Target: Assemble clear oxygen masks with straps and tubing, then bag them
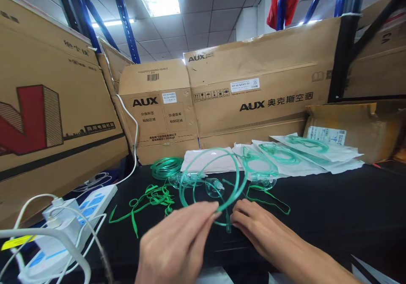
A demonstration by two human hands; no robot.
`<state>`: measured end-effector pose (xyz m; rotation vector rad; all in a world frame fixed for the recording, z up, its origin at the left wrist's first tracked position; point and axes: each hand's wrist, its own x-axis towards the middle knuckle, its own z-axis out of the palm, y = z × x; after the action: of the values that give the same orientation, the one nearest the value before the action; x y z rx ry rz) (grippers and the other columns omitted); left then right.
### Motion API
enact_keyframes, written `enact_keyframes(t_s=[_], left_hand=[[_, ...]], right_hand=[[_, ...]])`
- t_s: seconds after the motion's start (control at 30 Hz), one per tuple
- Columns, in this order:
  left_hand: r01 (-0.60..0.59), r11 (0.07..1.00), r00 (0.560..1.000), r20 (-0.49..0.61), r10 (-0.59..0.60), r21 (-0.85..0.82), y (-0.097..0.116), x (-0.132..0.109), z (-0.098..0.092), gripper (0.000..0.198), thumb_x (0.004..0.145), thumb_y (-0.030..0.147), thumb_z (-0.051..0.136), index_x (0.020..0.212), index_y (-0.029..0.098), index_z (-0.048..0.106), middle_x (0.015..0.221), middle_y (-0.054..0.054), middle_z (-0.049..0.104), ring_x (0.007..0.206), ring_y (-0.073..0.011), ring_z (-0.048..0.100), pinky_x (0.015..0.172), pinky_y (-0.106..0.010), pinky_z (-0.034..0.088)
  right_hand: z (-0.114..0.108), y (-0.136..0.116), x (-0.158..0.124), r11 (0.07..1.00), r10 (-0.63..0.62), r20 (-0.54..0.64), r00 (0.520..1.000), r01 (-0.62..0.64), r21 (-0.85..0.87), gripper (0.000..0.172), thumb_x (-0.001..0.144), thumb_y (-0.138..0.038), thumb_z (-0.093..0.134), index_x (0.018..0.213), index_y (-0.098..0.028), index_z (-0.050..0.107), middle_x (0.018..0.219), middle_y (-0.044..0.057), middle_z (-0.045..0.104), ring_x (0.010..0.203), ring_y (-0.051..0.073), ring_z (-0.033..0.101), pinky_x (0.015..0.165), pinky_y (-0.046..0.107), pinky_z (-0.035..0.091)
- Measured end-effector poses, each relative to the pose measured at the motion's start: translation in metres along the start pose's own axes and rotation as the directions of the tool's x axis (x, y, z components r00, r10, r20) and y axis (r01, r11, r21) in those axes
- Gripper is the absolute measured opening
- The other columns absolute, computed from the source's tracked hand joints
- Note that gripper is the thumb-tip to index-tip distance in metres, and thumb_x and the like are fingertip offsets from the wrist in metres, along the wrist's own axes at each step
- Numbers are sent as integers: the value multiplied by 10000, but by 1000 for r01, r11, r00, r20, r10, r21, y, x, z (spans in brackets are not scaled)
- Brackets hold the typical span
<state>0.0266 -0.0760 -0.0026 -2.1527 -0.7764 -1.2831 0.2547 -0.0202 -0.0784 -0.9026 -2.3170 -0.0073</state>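
Observation:
My left hand (182, 237) is closed in a pinch on the lower side of a loosely coiled clear green oxygen tube (240, 178), holding the loops upright above the black table. My right hand (253, 220) is just to the right, its fingers curled together at a low stretch of the same tube. Beside those fingertips hangs a tube end connector (228, 224). Behind the loops lie clear plastic masks, one of them a round mask piece (214, 187) partly covered by the tubing. A tangle of green elastic straps (155, 197) rests to the left.
At the back sit a tight coil of green tubing (166, 167) and white pouches (317, 148) with tubing on top. Cardboard boxes (253, 77) wall the table's rear. On the left, a white power strip (95, 203) trails cables. A green strap loop (269, 194) lies right of centre.

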Motion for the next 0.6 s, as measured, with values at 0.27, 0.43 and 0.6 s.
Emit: enact_keyframes(t_s=[0.27, 0.43, 0.6], left_hand=[[91, 989, 979, 191, -67, -120, 10, -42, 42, 197, 974, 117, 553, 1046, 212, 710, 917, 37, 805, 740, -167, 761, 685, -275, 628], [218, 962, 930, 334, -152, -168, 8, -52, 49, 189, 972, 146, 577, 1063, 245, 710, 948, 44, 791, 786, -172, 727, 702, -281, 617], [266, 958, 906, 368, -211, -105, 4, -62, 55, 205, 912, 290, 715, 1115, 266, 701, 1013, 21, 771, 896, -203, 714, 799, -324, 619]], right_hand=[[-30, -22, -19, 984, -54, 110, 992, 35, 172, 318, 1043, -249, 478, 1285, -324, 671, 1299, 33, 684, 1197, 221, 644, 1024, 318, 541], [-67, -14, -8, 955, 128, 99, 987, -149, 256, 211, 1015, -382, 574, 952, -295, 756, 950, -16, 769, 866, 178, 721, 798, 255, 569], [-73, 14, 71, 965, 246, 62, 967, -250, 83, 306, 1015, -457, 529, 1014, -246, 750, 1038, 39, 763, 969, 220, 686, 879, 319, 500]])
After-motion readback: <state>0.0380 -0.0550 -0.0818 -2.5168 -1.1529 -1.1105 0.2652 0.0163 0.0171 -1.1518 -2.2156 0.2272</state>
